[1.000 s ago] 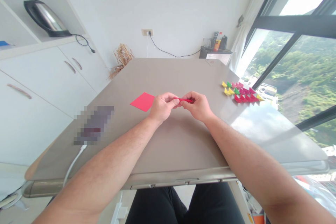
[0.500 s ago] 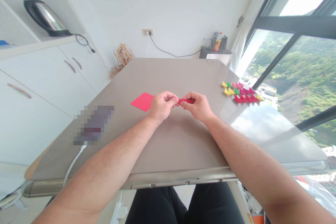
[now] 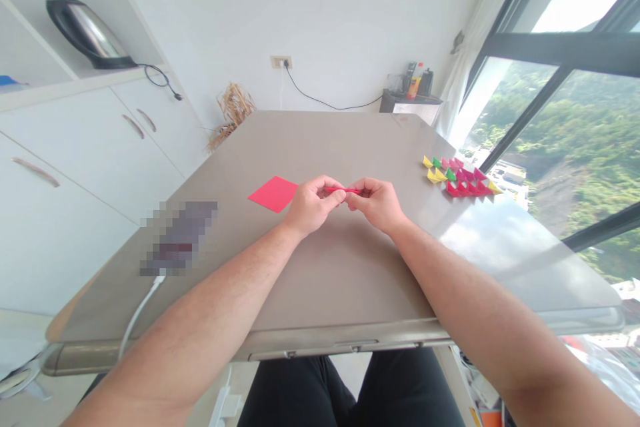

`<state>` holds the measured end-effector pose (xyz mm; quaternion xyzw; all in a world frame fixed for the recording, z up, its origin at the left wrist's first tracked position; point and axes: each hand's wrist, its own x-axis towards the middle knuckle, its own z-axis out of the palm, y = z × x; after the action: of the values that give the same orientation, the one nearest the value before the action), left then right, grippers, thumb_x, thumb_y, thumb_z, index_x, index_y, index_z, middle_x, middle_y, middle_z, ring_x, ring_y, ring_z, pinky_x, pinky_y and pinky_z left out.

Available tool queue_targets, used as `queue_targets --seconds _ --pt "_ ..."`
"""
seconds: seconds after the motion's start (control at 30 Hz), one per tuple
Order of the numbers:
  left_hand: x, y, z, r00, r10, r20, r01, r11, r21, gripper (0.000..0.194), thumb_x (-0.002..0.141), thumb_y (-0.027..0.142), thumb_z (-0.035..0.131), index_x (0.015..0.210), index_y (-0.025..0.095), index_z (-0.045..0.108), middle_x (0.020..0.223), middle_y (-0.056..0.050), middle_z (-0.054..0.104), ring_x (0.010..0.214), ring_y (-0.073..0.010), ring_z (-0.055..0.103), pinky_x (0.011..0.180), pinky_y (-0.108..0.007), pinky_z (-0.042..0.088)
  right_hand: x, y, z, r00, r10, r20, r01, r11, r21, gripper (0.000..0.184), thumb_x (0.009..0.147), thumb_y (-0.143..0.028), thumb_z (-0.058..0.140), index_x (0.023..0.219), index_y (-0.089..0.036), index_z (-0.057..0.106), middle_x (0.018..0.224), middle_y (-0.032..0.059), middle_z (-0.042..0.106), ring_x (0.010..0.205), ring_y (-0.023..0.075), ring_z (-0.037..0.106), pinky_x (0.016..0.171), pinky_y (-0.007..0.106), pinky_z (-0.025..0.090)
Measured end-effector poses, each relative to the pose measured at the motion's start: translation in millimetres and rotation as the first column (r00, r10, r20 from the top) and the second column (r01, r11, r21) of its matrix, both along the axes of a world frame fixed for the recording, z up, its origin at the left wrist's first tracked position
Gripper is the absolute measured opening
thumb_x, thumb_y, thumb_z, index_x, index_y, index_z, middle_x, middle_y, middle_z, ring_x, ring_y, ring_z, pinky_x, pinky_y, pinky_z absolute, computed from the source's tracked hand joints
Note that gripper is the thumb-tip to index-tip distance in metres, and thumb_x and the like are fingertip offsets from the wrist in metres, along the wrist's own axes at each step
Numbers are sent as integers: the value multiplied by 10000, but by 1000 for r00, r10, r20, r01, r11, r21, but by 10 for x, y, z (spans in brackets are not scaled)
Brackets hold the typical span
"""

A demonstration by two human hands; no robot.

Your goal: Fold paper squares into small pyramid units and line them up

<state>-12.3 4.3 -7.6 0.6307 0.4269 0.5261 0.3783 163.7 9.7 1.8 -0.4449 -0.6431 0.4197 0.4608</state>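
A narrow folded red paper [image 3: 346,189] is held above the table, seen nearly edge-on. My left hand [image 3: 314,205] pinches its left part between thumb and fingers. On the other side, my right hand [image 3: 375,203] grips its right part, and the two thumb tips are close together. My fingers cover most of the paper, so its exact folded shape is hidden. Just left of my left hand, a flat red paper sheet [image 3: 273,194] lies on the table, its right corner behind the hand.
Small folded paper boats [image 3: 467,188] in yellow, green, pink and red stand in rows at the table's right. A blurred-out dark object [image 3: 183,237] with a white cable [image 3: 143,310] lies at the left. The grey table [image 3: 330,140] ends near my lap.
My left hand has moved slightly right, closer to my right hand. The folded red paper now shows in both hands' grips, lying more level between them.
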Motion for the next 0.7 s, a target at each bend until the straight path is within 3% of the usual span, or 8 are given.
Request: queue_targets --seconds 0.2,0.7 --pt "-2 12 -2 996 84 -34 -84 996 -2 189 809 372 743 788 189 706 652 -7 668 596 -133 588 573 -272 466 2 9 -15 1000 9 -14 -9 1000 -16 173 729 -348 758 791 -187 736 669 18 709 638 154 631 609 280 484" --pt "0 16 -2 994 105 19 -105 994 9 164 785 349 754 760 193 710 633 -3 652 593 -134 577 591 -277 461 0 -9 19 991 62 -116 -67 997 -34 236 717 -418 815 753 -188 778 699 48 738 684 173 663 702 324 556"
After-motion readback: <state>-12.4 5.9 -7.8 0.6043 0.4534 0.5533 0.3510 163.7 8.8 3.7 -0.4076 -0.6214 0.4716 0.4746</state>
